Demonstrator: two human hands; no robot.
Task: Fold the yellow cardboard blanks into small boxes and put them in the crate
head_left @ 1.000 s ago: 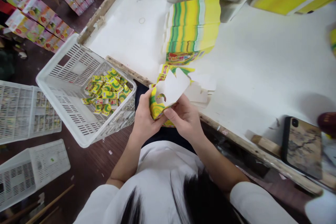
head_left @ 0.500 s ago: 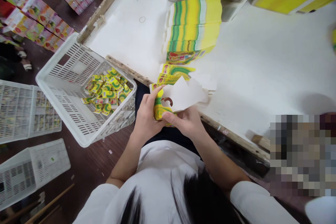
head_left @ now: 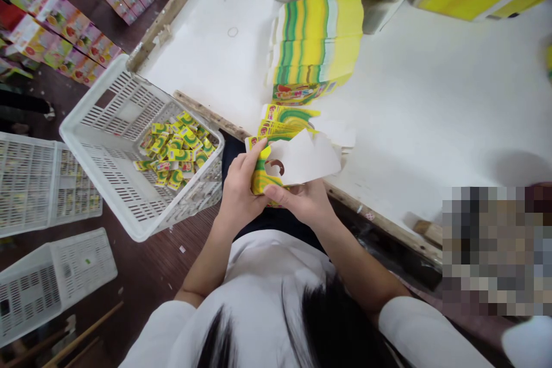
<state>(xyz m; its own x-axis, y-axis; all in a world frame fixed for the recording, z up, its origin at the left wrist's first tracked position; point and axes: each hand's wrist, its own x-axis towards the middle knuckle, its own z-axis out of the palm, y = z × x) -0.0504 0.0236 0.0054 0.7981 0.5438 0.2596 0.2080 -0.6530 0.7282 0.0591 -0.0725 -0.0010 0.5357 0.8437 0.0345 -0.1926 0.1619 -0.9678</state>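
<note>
Head view: left hand [head_left: 239,195] curled shut on the printed yellow-green end of a carton [head_left: 302,158], thumb on top. Right hand [head_left: 304,204] closed on its lower edge, forefinger laid along it. Carton is held over the lap, just off the table [head_left: 431,98] edge. White inside faces up, long axis roughly left-right, flaps pointing right. Beyond it on the table: a small pile of blanks [head_left: 290,117], then a tall stack [head_left: 317,40]. To the left, a white basket [head_left: 125,106] sits beside the table edge, with folded boxes [head_left: 172,149] heaped in the corner nearest the left hand.
</note>
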